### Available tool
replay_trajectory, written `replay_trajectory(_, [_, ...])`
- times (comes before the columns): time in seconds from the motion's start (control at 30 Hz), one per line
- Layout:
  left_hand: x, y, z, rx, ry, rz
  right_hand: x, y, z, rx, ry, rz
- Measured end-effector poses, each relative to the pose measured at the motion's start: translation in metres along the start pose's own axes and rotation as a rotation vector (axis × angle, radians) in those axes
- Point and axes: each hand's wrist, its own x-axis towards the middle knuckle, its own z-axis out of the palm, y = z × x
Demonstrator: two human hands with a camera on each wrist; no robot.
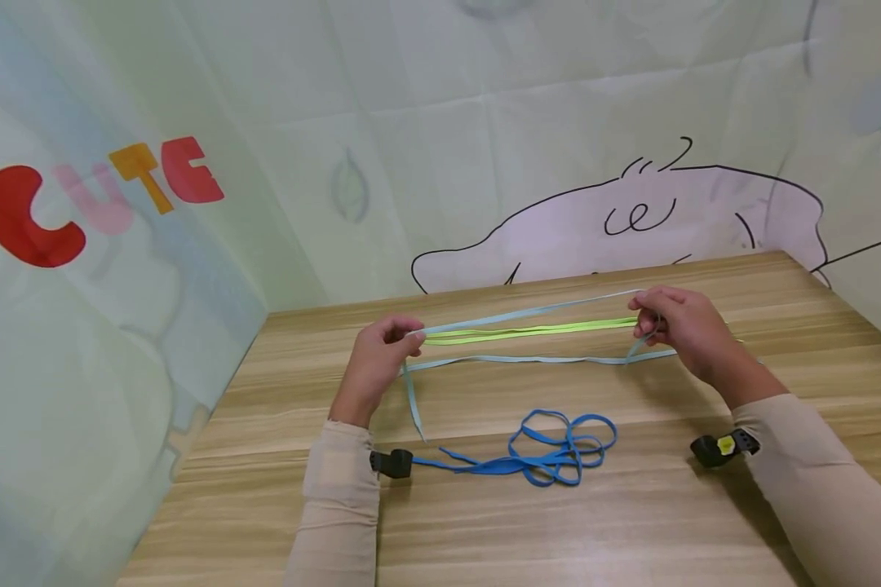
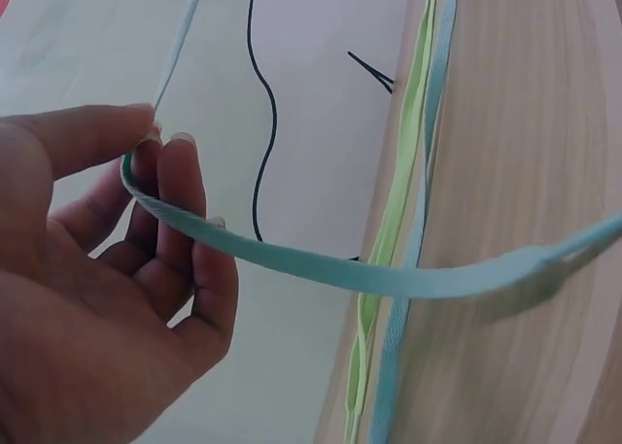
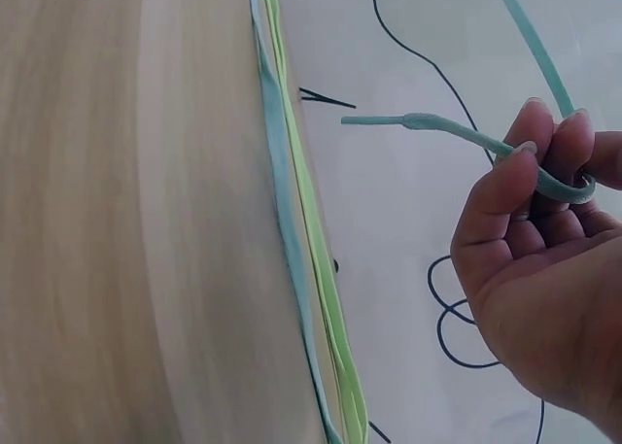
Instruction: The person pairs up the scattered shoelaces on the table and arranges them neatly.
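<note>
Pinched in a person's left hand [image 1: 376, 359] and right hand [image 1: 686, 330], a pale-blue shoelace [image 1: 514, 315] stretches above the wooden tabletop [image 1: 264, 473], its loose ends liable to tangle with lime-green strands [image 1: 529, 331] if lowered slack.

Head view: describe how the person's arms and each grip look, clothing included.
Long beige sleeves reach both wrists, slightly creased. A small black device shows at the left wrist; a second black device at the right carries a yellow patch. The left grip and right grip wear no gloves.
</note>
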Motion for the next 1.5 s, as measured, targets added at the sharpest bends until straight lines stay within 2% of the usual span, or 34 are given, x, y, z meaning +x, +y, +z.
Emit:
replay_trajectory(0.23, [0.003, -0.007, -0.002, 0.001, 0.05, -0.04, 0.0, 0.004, -0.015, 0.008, 0.065, 0.022])
replay_trajectory(0.47, [0.006, -0.014, -0.001, 0.024, 0.114, -0.043, 0.002, 0.007, -0.025, 0.03, 0.098, 0.036])
replay_trajectory(0.73, [0.007, -0.021, 0.0, 0.097, 0.093, -0.052, 0.003, 0.009, -0.034, 0.143, 0.134, 0.053])
replay_trajectory(0.83, [0.007, -0.023, 0.0, 0.126, 0.092, -0.06, 0.003, 0.012, -0.038, 0.148, 0.139, 0.048])
replay_trajectory(1.0, [0.007, -0.026, 0.0, 0.164, 0.106, -0.085, 0.004, 0.016, -0.045, 0.08, 0.166, 0.045])
replay_trajectory(1.23, [0.006, -0.026, -0.001, 0.278, 0.121, -0.121, 0.005, 0.019, -0.049, -0.046, 0.187, 0.075])
replay_trajectory(1.4, [0.006, -0.027, 0.0, 0.342, 0.126, -0.128, 0.005, 0.02, -0.051, -0.117, 0.175, 0.101])
replay_trajectory(1.5, [0.007, -0.029, 0.0, 0.417, 0.122, -0.121, 0.005, 0.02, -0.053, -0.18, 0.151, 0.121])
